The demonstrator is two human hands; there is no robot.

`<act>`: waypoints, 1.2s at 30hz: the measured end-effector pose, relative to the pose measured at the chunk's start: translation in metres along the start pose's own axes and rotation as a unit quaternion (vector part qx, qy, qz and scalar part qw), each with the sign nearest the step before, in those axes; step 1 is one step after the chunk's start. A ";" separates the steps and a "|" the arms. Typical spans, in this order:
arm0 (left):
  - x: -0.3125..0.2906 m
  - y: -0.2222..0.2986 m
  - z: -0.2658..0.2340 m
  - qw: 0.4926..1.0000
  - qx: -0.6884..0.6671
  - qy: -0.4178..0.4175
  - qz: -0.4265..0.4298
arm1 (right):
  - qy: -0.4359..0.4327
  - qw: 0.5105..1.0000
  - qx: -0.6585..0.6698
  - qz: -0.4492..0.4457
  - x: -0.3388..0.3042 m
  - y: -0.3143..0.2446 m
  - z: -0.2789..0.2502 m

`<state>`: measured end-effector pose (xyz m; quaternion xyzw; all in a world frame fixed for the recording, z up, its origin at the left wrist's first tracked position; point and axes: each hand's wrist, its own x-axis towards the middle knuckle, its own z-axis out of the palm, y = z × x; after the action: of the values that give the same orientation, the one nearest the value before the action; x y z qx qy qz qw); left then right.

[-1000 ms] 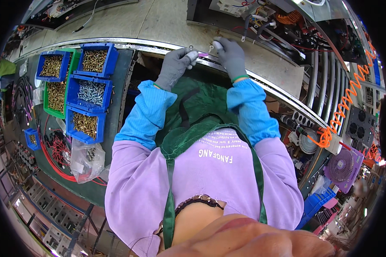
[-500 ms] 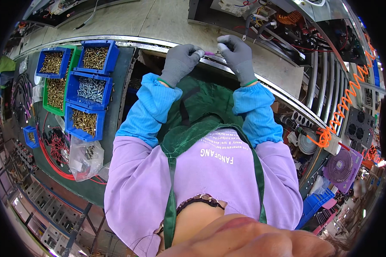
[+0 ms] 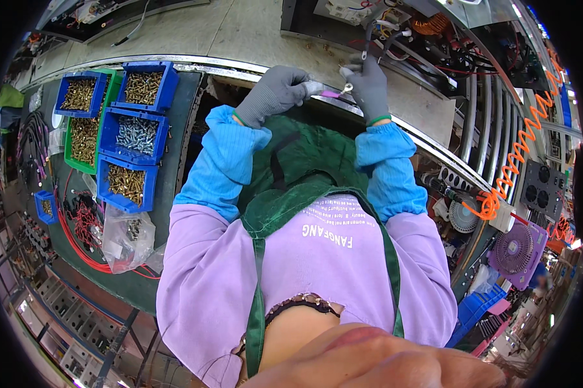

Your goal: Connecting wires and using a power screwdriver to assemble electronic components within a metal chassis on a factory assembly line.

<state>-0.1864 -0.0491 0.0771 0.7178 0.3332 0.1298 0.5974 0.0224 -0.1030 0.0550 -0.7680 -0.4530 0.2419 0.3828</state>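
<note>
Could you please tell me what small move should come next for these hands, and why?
Perhaps the right hand should steady the metal ring terminal: it shows right at that hand, just beyond the purple piece that the left hand pinches. Whether the right hand grips it, I cannot tell.

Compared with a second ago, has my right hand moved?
Yes: your right hand has shifted to the right along the metal rail.

Left end of the purple piece [image 3: 331,94] hidden, apparently inside the left hand [image 3: 275,94]
</note>
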 end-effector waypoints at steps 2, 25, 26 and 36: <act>0.000 -0.007 0.003 0.973 0.198 0.120 0.016 | -0.024 0.990 0.137 0.009 -0.007 -0.003 -0.004; 0.001 0.011 0.010 0.973 -0.080 0.147 0.158 | -0.075 0.973 0.199 -0.096 -0.039 -0.067 -0.015; 0.000 0.010 0.007 0.961 -0.222 0.127 0.103 | -0.124 0.973 0.178 -0.085 -0.039 -0.079 -0.025; 0.012 0.016 0.000 0.947 -0.259 0.150 0.118 | 0.016 0.831 -0.531 -0.167 0.035 -0.087 -0.060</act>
<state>-0.1719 -0.0428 0.0899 0.5452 0.2867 0.3877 0.6858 0.0378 -0.0686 0.1596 -0.7692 -0.6271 -0.1154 -0.0420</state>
